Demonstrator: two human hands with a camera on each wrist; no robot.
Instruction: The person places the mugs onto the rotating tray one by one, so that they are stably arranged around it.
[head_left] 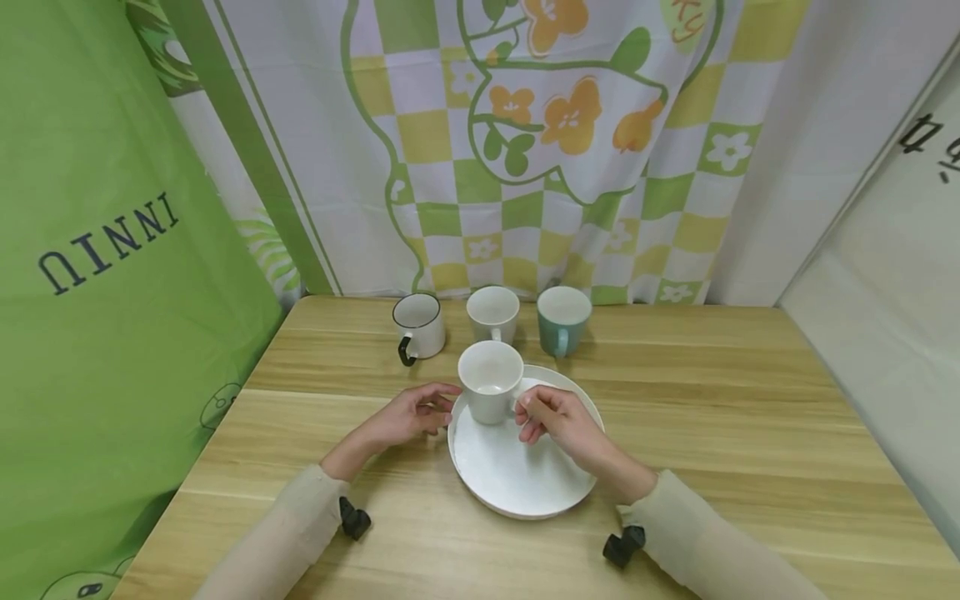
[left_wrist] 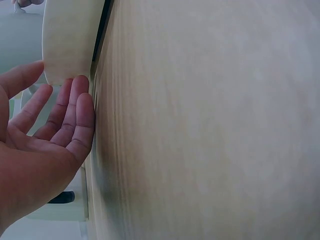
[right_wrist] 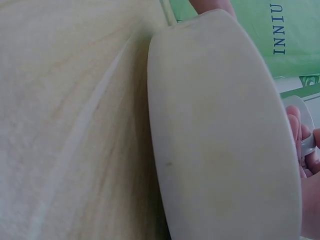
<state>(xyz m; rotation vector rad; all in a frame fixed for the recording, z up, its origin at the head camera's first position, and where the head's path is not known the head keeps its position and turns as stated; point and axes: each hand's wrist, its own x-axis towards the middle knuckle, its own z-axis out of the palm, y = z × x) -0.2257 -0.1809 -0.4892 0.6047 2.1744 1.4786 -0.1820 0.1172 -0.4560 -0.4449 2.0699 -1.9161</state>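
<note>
A white mug (head_left: 483, 402) stands at the back left of a round white tray (head_left: 517, 492) in the head view. My right hand (head_left: 564, 423) pinches its handle, which points right; the right wrist view also has the handle (right_wrist: 308, 144) between thumb and fingers. At the tray's left edge is my left hand (head_left: 405, 417), palm turned inward and fingers loosely bent. Its fingertips meet the tray's side wall (left_wrist: 71, 42) in the left wrist view. From the right wrist, the tray's wall (right_wrist: 220, 125) covers much of the scene and hides most of the mug.
Behind the tray, three mugs stand in a row: a white one with a black handle (head_left: 423, 333), a plain white one (head_left: 495, 312) and a teal one (head_left: 561, 329). A patterned curtain (head_left: 480, 242) hangs at the back edge of the wooden table (head_left: 720, 417).
</note>
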